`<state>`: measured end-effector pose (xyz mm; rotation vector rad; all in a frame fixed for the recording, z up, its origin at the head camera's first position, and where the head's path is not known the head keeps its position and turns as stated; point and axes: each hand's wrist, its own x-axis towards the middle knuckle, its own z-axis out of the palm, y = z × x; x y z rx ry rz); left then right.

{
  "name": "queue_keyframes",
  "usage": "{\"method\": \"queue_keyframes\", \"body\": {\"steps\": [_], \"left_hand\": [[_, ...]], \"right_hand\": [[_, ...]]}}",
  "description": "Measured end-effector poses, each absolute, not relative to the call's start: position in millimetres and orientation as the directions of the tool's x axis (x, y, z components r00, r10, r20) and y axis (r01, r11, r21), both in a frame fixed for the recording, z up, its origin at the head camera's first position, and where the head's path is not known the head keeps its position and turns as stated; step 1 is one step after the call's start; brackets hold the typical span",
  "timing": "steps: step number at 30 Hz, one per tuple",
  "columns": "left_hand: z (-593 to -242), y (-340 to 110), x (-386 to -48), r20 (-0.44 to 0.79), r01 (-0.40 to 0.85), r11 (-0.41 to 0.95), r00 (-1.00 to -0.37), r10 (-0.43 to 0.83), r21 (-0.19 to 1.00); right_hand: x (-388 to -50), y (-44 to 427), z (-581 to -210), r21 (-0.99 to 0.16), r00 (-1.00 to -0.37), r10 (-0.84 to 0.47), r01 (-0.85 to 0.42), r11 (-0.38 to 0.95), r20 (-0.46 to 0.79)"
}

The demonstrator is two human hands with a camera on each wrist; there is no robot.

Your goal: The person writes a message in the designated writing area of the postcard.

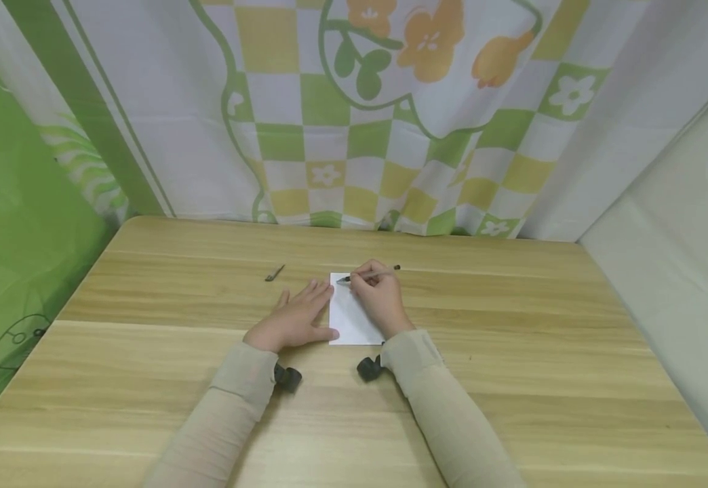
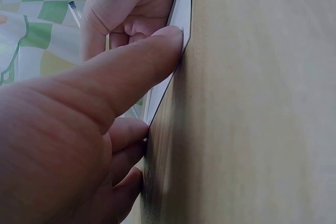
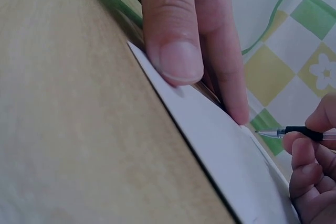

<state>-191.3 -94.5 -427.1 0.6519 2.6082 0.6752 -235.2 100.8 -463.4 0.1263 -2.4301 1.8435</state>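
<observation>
A white sheet of paper (image 1: 349, 318), small and rectangular, lies on the wooden table between my hands. Along its left edge my left hand (image 1: 296, 318) rests with straight fingers, the thumb (image 3: 178, 61) pressing on the near left corner. My right hand (image 1: 381, 295) pinches a pen (image 1: 381, 272) with a clear barrel and black grip. Its tip (image 3: 265, 134) points left, near the upper left part of the paper; whether it touches I cannot tell. The right hand covers the paper's right part. Left of the paper's far end lies a pen cap (image 1: 275, 272).
The wooden table (image 1: 513, 379) spreads around both arms. A patterned curtain (image 1: 342, 135) hangs along its back edge, with green cloth (image 1: 24, 203) at the left and a pale wall (image 1: 683, 224) at the right. Black wrist cameras (image 1: 288, 378) sit under the sleeves.
</observation>
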Motion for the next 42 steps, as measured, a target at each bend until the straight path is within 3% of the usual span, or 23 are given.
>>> {"method": "queue_keyframes", "body": {"steps": [42], "left_hand": [[-437,-96,-196,-0.239,0.333,0.777,-0.822,0.516,0.534]], "right_hand": [[-237,100,-468,-0.952,-0.990,-0.023,-0.143,0.269,0.142]]}}
